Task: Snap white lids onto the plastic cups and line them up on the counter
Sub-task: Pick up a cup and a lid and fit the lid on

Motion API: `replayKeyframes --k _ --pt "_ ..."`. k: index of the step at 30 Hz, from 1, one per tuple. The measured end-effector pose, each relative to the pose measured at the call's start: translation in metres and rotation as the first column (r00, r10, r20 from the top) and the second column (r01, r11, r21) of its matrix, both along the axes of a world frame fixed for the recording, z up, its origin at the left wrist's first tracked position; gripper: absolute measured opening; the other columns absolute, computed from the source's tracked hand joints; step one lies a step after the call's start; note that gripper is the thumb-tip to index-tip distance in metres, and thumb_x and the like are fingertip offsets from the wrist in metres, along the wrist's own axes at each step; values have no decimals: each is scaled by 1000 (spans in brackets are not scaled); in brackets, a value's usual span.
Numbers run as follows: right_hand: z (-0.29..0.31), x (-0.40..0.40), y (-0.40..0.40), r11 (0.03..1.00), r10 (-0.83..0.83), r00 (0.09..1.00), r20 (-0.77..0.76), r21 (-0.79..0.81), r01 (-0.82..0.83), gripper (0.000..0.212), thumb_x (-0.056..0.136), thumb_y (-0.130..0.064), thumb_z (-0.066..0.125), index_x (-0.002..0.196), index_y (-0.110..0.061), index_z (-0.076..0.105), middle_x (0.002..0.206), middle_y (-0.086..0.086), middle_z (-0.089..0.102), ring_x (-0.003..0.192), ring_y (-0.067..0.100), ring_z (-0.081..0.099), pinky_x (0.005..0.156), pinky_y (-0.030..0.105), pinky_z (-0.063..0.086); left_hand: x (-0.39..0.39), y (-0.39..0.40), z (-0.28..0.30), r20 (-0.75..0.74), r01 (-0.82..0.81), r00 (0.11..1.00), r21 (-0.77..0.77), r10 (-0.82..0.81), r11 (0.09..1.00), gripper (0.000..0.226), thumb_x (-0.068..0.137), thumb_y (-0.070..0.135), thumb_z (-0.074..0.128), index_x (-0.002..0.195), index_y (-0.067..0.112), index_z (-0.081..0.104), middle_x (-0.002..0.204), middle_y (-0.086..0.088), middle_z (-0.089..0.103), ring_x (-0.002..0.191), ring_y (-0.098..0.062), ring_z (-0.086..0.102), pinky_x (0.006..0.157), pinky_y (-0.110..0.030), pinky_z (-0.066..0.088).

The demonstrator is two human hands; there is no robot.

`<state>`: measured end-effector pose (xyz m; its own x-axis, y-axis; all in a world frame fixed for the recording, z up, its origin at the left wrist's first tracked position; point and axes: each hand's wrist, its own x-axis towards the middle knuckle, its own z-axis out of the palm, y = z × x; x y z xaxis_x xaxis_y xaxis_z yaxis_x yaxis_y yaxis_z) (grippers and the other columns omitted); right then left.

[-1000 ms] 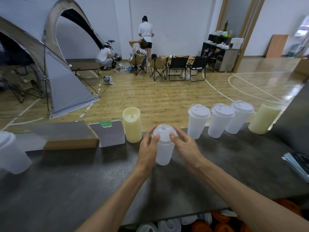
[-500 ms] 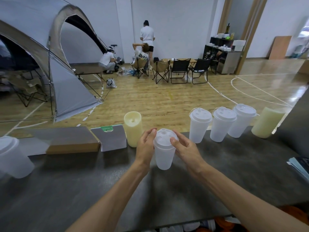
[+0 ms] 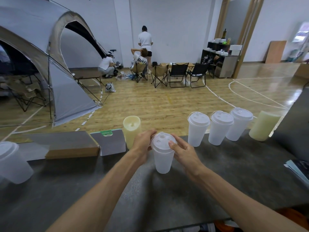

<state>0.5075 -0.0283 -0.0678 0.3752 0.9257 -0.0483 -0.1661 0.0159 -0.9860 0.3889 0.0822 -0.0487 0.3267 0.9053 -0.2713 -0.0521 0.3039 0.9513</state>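
While a frosted plastic cup [image 3: 163,159] stands on the dark counter [image 3: 225,173], its white lid [image 3: 163,141] is grasped from both sides.

The tapered, translucent cup is held near its rim by the left hand [image 3: 143,145], whose fingers are curled round the lid's far left edge, and by the right hand [image 3: 184,150], whose thumb is pressed on the lid's flat, round top with the fingers wrapped round the cup's right side. A matte, mottled grey surface is shown on the counter. Three more lidded cups [image 3: 219,128] of the same frosted plastic are set just beside one another in a row along the far edge, to the right. A smooth, pale yellow cylinder [image 3: 132,129] is seen just behind the left hand, and a flat cardboard box [image 3: 66,146] lies further left.
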Motion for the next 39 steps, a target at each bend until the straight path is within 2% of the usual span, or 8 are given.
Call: replayKeyframes --k 4,7,12,16,20,27,31,39 --pt "1 -1 1 1000 3 1000 16 -4 -3 29 95 -22 69 121 -35 64 127 -6 71 122 12 64 112 40 45 4 11 16 -59 148 986 -88 -153 985 15 93 10 64 107 10 70 97 -5 69 82 -18 61 66 -25 45" --pt "2 -1 0 1000 0 1000 22 -2 0 27 96 -21 68 119 -34 65 126 -6 72 120 12 65 111 39 46 5 12 24 -86 142 985 -75 -148 987 11 91 4 67 96 14 71 86 1 69 72 -13 61 58 -24 46" --pt "4 -2 -1 1000 -6 1000 24 -1 6 23 96 -19 67 111 -35 67 123 -6 73 119 13 65 109 38 48 1 13 17 -60 122 991 127 -115 984 10 87 2 71 87 11 75 77 -2 70 69 -15 62 56 -23 50" --pt "6 -3 -1 1000 -14 999 45 -6 15 24 96 -22 67 114 -37 65 123 -9 71 118 11 64 109 39 48 -6 20 19 -203 226 964 295 -170 928 11 86 10 75 84 20 79 76 8 75 76 -7 68 69 -21 53" --pt "6 -3 -1 1000 -20 998 62 -2 21 23 96 -23 67 110 -40 66 119 -13 72 115 9 65 105 36 51 -2 21 27 -333 311 924 361 -190 879 16 85 10 76 77 23 79 70 14 75 69 3 66 62 -10 46" --pt "8 -3 -2 1000 -16 997 72 -13 17 23 95 -24 68 102 -46 68 104 -25 75 106 -1 67 90 22 53 5 23 34 -402 348 886 247 -231 904 16 84 6 70 76 17 79 62 17 69 67 -4 57 55 -13 41" --pt "8 -3 -1 1000 -8 997 78 -29 10 23 96 -27 67 106 -47 65 113 -23 70 111 1 63 94 26 51 4 27 36 -352 352 885 79 -304 933 12 83 6 73 84 14 81 82 7 74 81 -14 58 71 -27 44" --pt "-1 1 4 1000 -15 998 67 -8 16 28 97 -25 66 119 -41 62 104 -35 66 113 1 62 100 30 50 2 34 25 -260 375 893 -26 -369 927 11 85 5 71 84 13 78 82 3 76 77 -15 65 55 -23 51"
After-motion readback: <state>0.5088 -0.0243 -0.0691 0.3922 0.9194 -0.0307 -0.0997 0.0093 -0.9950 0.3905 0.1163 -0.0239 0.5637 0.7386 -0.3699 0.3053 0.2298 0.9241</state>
